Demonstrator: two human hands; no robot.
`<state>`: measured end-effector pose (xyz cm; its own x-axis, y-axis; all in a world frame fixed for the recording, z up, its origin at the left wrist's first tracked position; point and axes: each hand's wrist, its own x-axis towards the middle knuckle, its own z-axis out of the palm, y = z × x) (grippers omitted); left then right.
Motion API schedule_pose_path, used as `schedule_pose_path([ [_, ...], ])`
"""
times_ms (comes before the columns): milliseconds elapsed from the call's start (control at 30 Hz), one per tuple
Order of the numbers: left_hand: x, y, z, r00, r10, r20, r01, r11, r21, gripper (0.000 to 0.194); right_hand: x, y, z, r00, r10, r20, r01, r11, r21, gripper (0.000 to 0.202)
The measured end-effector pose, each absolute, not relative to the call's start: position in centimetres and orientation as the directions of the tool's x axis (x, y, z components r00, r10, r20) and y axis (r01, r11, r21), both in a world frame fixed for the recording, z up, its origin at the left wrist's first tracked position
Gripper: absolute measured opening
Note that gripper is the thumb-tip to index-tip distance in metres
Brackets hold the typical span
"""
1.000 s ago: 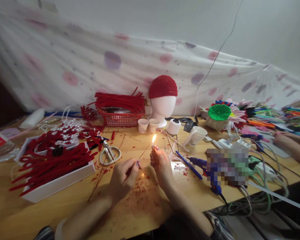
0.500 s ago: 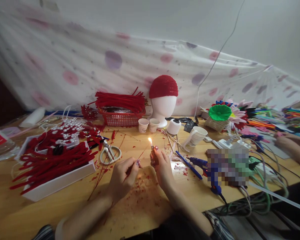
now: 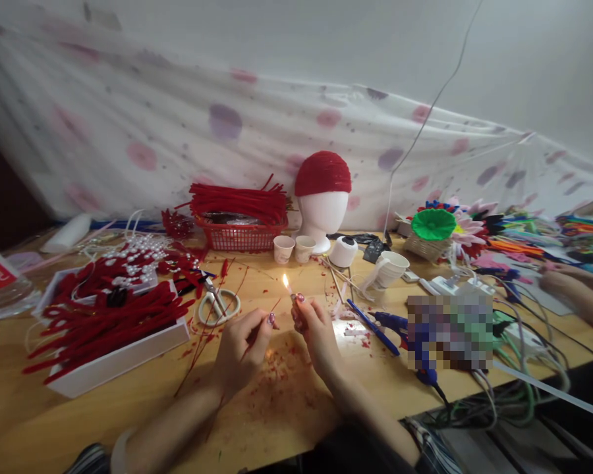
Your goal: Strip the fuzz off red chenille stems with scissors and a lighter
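Observation:
Over the wooden table, my left hand point(image 3: 243, 343) is closed, thumb and fingers pinching a thin red strand point(image 3: 276, 305) whose tip sticks up. I cannot make out whether the strand is thread or wire. In my closed right hand point(image 3: 318, 334) is a lighter point(image 3: 293, 298), mostly hidden by the fingers, with a tall flame point(image 3: 285, 282) burning at its top. The flame stands just above and right of the strand's tip, apart from it. White-handled scissors point(image 3: 218, 304) lie left of my hands, and red scraps point(image 3: 277, 382) are scattered below them.
A white box of red fuzzy stems point(image 3: 123, 359) stands left. Behind are a red basket point(image 3: 242, 236), paper cups point(image 3: 283, 249) and a foam head point(image 3: 321, 214) with a red cap. A blue glue gun point(image 3: 425, 368) and cables lie right; another person's hand point(image 3: 561, 283) is beyond.
My right hand has shifted slightly left with the lighter, and the flame has moved left and grown. The strand's visible end looks shorter. My left hand is nearly still.

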<state>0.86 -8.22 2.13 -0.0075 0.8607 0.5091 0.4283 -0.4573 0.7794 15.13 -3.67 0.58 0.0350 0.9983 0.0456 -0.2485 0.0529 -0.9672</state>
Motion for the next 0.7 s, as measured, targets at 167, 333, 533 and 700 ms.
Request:
schedule_pose_path([
  [167,0.9,-8.0,2.0,-0.006,0.862,0.507,0.427,-0.456,0.781,0.027,15.4,-3.1,0.6,0.115,0.993,-0.008,-0.367,0.035,-0.93,0.032],
  [333,0.9,-8.1,2.1,-0.008,0.859,0.512,0.435,-0.458,0.775,0.028,15.1,-3.4,0.7,0.035,0.999,-0.024,-0.36,-0.01,-0.933,0.037],
  [533,0.9,-8.2,2.4,-0.003,0.865,0.502,0.43,-0.452,0.782,0.028,14.6,-4.2,0.4,-0.087,0.996,-0.008,-0.279,-0.032,-0.96,0.036],
  [700,1.0,-8.2,2.4,0.007,0.855,0.518,0.431,-0.47,0.77,0.028,14.7,-3.6,1.2,0.011,0.989,-0.149,-0.512,-0.122,-0.85,0.031],
])
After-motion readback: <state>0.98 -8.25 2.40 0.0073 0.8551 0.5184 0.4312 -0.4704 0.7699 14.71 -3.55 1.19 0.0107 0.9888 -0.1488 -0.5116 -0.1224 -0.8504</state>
